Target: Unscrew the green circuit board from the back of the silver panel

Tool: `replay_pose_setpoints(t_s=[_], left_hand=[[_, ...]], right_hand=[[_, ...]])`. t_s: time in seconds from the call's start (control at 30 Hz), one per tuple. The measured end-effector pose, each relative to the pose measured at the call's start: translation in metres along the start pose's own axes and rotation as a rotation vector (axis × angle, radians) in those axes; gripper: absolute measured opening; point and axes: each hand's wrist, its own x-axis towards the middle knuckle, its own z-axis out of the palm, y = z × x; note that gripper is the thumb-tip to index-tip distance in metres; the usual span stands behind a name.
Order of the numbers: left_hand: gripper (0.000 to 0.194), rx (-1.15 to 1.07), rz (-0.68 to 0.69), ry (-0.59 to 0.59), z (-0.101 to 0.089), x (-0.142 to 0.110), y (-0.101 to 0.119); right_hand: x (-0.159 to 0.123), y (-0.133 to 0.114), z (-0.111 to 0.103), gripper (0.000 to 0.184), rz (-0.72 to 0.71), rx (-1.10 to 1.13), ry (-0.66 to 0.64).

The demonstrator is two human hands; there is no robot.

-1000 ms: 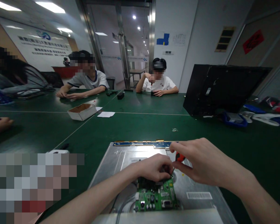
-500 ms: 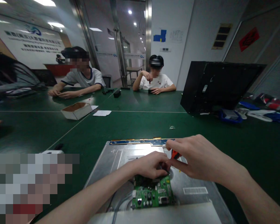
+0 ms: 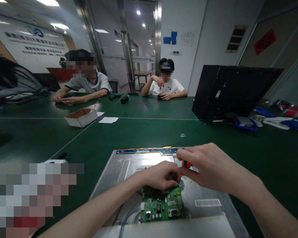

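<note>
Held in my right hand [image 3: 201, 165] is a screwdriver [image 3: 186, 163] with a red and black handle, thumb and fingers closed round it. My left hand [image 3: 164, 176] is curled beside it, over the far edge of a green circuit board [image 3: 164, 206]; what its fingertips pinch, if anything, is hidden. The screwdriver's tip is near the board's far right corner, largely covered by my fingers. Under the board lies a metal display panel [image 3: 208, 211] with a barcode label. Along its far edge runs a narrow blue circuit strip [image 3: 144, 151].
On the green table [image 3: 139, 132] stand an open white box [image 3: 81, 118] and a large black casing [image 3: 228, 92] at right. A small clear bag [image 3: 183, 135] lies beyond the panel. Several people sit around the table; one opposite [image 3: 166, 84] works with a tool.
The screwdriver handle has turned slightly in my right hand. My left hand stays at the board's far edge, and the panel and board have not moved.
</note>
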Motion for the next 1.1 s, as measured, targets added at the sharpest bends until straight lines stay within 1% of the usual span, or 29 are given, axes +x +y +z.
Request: replay_pose_setpoints(t_s=[0.2, 0.37, 0.47, 0.53, 0.63, 0.77, 0.87, 1.0, 1.1], left_hand=[[0.012, 0.015, 0.001, 0.011, 0.0011, 0.0, -0.002], [0.014, 0.041, 0.021, 0.004, 0.001, 0.0001, -0.002], [0.015, 0.03, -0.009, 0.006, 0.0017, -0.0002, -0.0029], [0.015, 0.03, -0.027, 0.006, 0.0023, -0.0003, -0.0039], [0.013, 0.026, -0.013, -0.01, 0.0024, 0.0002, -0.0049], [0.014, 0.049, 0.007, -0.006, 0.0014, 0.0007, -0.0044], [0.015, 0.044, 0.018, -0.005, 0.0015, 0.0004, -0.0042], [0.013, 0.021, 0.007, 0.007, 0.0022, 0.0002, -0.0042], [0.012, 0.012, 0.017, -0.004, 0.0015, 0.0006, -0.0029]], right_hand=[[0.0005, -0.0031, -0.0042, 0.009, -0.011, 0.065, -0.036], [0.0004, -0.0021, -0.0021, 0.008, 0.017, 0.015, -0.031], [0.0011, -0.0022, -0.002, 0.005, 0.024, 0.027, -0.038], [0.0011, -0.0028, -0.003, 0.008, 0.019, 0.057, -0.047], [0.0002, -0.0037, -0.0043, 0.011, 0.0, 0.08, -0.048], [-0.0006, -0.0035, -0.0036, 0.008, 0.022, 0.032, -0.034], [-0.0001, -0.0034, -0.0041, 0.005, 0.026, 0.036, -0.039], [0.0004, -0.0044, -0.0068, 0.01, 0.021, 0.084, -0.069], [0.0004, -0.0042, -0.0064, 0.006, 0.03, 0.064, -0.062]])
